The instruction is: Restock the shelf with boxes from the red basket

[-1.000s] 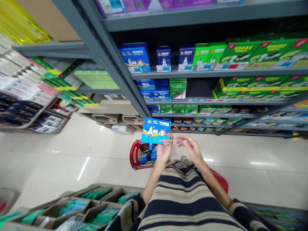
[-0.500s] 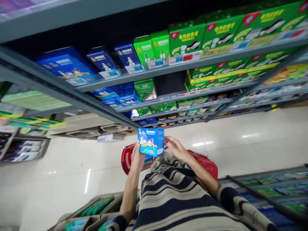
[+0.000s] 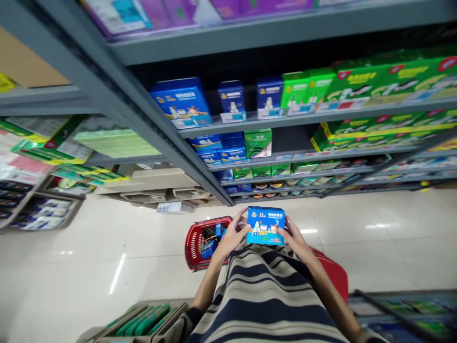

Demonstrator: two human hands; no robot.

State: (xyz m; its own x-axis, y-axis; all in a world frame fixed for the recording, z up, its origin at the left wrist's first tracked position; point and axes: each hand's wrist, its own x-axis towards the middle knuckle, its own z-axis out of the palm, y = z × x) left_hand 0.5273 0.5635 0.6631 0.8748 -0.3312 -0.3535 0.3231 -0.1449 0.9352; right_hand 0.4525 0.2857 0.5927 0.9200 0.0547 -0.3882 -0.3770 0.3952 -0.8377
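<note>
A blue mosquito repellent liquid box (image 3: 265, 226) is held up in front of my striped shirt, its printed front facing me. My left hand (image 3: 235, 233) grips its left side, thumb on the front face and fingers behind. On the opposite side my right hand (image 3: 294, 237) closes on the box, with the thumb near its lower right corner. Below and left of my left hand, a red shopping basket (image 3: 193, 243) stands on the floor with blue packages (image 3: 209, 248) inside.
Ahead rises a grey shelf unit (image 3: 243, 123) carrying blue boxes (image 3: 185, 100) and green boxes (image 3: 360, 83). Its upright post (image 3: 157, 126) slants down on the left. Something red (image 3: 333, 271) sits beside my right forearm. Cartons with green packs (image 3: 146, 320) stand at lower left.
My right hand has come onto the box's right side, and the box is turned more squarely to me. The view has swung left, so shelves and box appear farther right.
</note>
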